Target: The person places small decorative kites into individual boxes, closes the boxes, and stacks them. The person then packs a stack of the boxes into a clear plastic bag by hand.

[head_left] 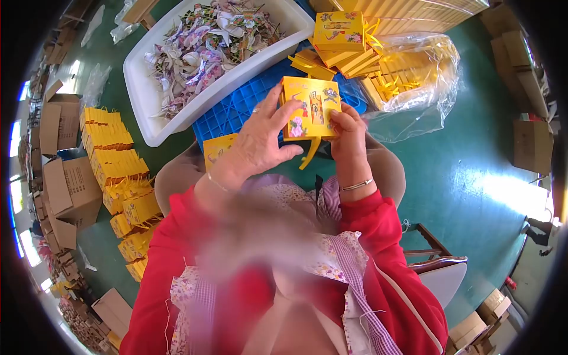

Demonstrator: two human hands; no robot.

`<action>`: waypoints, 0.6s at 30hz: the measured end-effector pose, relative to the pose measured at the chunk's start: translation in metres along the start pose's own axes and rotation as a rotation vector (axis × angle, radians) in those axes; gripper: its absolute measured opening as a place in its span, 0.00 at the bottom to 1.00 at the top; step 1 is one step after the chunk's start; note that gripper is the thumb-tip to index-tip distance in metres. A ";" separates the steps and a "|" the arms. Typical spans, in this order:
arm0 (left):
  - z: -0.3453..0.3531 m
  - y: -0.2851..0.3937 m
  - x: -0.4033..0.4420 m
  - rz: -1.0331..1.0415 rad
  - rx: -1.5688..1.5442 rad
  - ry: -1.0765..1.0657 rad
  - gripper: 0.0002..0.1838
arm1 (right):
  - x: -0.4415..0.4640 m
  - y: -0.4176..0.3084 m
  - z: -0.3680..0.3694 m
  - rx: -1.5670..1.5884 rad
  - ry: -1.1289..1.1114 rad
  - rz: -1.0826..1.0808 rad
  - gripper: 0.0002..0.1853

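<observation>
My right hand (350, 133) holds a yellow gift box (316, 112) by its right side, thumb on the printed front. The box carries flower and bird pictures with dark lettering, and a yellow ribbon (310, 155) hangs from its lower edge. My left hand (257, 136) is open at the box's left side, thumb held apart and fingers reaching over that edge; some fingertips are partly hidden. Below my left wrist, another yellow box (220, 148) lies partly covered. A blue plastic crate (231, 109) is behind my hands.
A white tub (142, 115) full of small colourful pieces stands at upper left. Yellow boxes (338, 32) and a clear plastic bag (435, 65) of more boxes lie at upper right. Rows of yellow boxes (115, 160) line the left floor, beside cardboard cartons (71, 183). A chair (441, 278) stands at right.
</observation>
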State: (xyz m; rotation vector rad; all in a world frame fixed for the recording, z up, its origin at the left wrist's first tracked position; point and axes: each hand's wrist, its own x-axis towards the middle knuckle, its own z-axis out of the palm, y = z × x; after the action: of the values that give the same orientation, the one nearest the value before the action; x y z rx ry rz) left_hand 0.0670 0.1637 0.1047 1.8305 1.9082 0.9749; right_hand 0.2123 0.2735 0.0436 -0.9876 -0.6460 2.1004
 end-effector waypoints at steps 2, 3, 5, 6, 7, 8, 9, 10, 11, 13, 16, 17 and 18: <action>-0.016 0.005 -0.010 0.100 0.170 0.044 0.40 | -0.014 -0.011 0.015 0.012 -0.097 -0.033 0.20; -0.023 0.006 -0.016 0.096 0.146 0.039 0.37 | -0.020 -0.013 0.020 0.010 -0.166 -0.039 0.20; -0.038 0.016 -0.025 0.167 0.065 0.138 0.39 | -0.033 -0.018 0.032 -0.024 -0.291 -0.061 0.20; -0.044 0.022 -0.031 0.204 0.023 0.185 0.40 | -0.038 -0.018 0.034 0.008 -0.337 -0.046 0.19; -0.048 0.027 -0.036 0.213 -0.025 0.219 0.38 | -0.042 -0.019 0.034 0.039 -0.383 -0.031 0.19; -0.051 0.034 -0.042 0.210 -0.065 0.243 0.38 | -0.045 -0.020 0.034 0.069 -0.428 -0.016 0.19; -0.053 0.041 -0.047 0.208 -0.104 0.266 0.37 | -0.047 -0.024 0.035 0.110 -0.513 -0.020 0.20; -0.054 0.048 -0.053 0.208 -0.146 0.288 0.37 | -0.050 -0.026 0.039 0.151 -0.527 -0.031 0.20; -0.055 0.054 -0.057 0.205 -0.195 0.292 0.36 | -0.055 -0.028 0.044 0.193 -0.537 -0.040 0.21; -0.049 0.055 -0.068 0.211 -0.159 0.308 0.33 | -0.072 -0.037 0.060 0.219 -0.588 -0.026 0.24; -0.052 0.063 -0.079 0.198 -0.139 0.310 0.32 | -0.082 -0.028 0.067 0.292 -0.604 -0.013 0.23; -0.054 0.065 -0.083 0.189 -0.142 0.302 0.32 | -0.086 -0.028 0.066 0.287 -0.596 0.009 0.19; -0.054 0.067 -0.085 0.176 -0.181 0.293 0.32 | -0.088 -0.027 0.065 0.259 -0.541 0.006 0.18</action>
State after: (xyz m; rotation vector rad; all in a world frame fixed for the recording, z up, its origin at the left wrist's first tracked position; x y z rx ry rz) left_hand 0.0928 0.0646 0.1686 1.8550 1.7631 1.4951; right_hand 0.2108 0.2136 0.1389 -0.2726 -0.6025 2.3961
